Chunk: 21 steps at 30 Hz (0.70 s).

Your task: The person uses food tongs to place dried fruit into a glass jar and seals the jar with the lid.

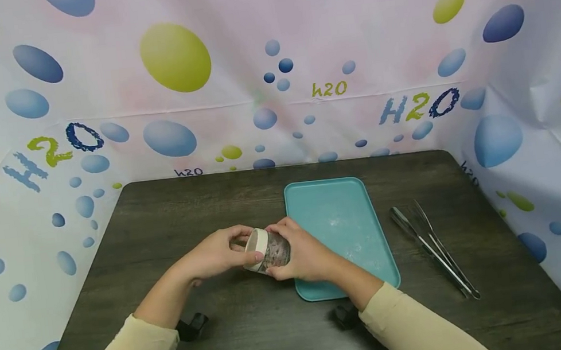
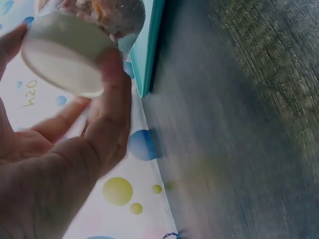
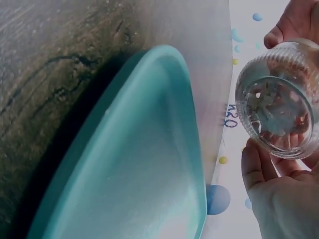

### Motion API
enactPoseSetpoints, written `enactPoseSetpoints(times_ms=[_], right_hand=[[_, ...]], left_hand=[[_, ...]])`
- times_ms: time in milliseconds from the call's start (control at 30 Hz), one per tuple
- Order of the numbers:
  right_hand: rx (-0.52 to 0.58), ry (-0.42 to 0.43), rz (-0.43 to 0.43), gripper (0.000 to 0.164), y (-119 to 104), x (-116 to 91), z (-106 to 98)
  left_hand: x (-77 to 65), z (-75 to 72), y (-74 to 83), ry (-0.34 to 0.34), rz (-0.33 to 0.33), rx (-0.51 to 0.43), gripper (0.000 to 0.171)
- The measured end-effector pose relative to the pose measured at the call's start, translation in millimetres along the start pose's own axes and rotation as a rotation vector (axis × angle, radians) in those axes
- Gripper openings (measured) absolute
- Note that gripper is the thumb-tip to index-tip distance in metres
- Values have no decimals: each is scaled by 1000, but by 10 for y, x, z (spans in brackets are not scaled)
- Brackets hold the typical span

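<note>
Between both hands is a clear ribbed jar [image 1: 276,250] with a cream lid [image 1: 257,247], tilted so the lid faces left. My left hand [image 1: 219,254] grips the lid, thumb and fingers around its rim; the left wrist view shows the lid [image 2: 65,55] close up. Wrapped around the jar's body is my right hand [image 1: 306,253]. Looking at the jar's base [image 3: 280,117], the right wrist view shows small pinkish, orange and whitish pieces through the clear wall.
A turquoise tray [image 1: 337,238] lies on the dark wood table [image 1: 200,201], just right of the jar and partly under the right forearm. Metal tongs [image 1: 434,250] lie to its right. A bubble-printed sheet [image 1: 224,48] hangs behind the table and along its sides.
</note>
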State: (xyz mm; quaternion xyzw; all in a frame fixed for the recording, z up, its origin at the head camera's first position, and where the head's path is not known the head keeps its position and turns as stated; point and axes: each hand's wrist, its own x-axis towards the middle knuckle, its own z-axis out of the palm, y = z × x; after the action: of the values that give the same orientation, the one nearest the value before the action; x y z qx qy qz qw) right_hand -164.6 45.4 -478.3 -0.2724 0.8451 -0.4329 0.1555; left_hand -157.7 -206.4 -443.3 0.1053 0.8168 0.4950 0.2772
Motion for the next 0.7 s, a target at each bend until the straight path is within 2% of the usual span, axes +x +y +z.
enactPoseSetpoints(times_ms=[167, 400, 533, 700], right_hand=[[11, -26, -1, 84, 32, 14, -24], [-1, -55, -29, 83, 44, 15, -39], [-11, -66, -23, 84, 26, 4, -51], [-38, -78, -13, 86, -11, 11, -52]], left_hand=[[-41, -44, -23, -40, 88, 62, 84], [-70, -66, -78, -56, 201, 136, 85], [-57, -47, -86, -37, 225, 171, 86], [-65, -22, -64, 15, 216, 210, 92]])
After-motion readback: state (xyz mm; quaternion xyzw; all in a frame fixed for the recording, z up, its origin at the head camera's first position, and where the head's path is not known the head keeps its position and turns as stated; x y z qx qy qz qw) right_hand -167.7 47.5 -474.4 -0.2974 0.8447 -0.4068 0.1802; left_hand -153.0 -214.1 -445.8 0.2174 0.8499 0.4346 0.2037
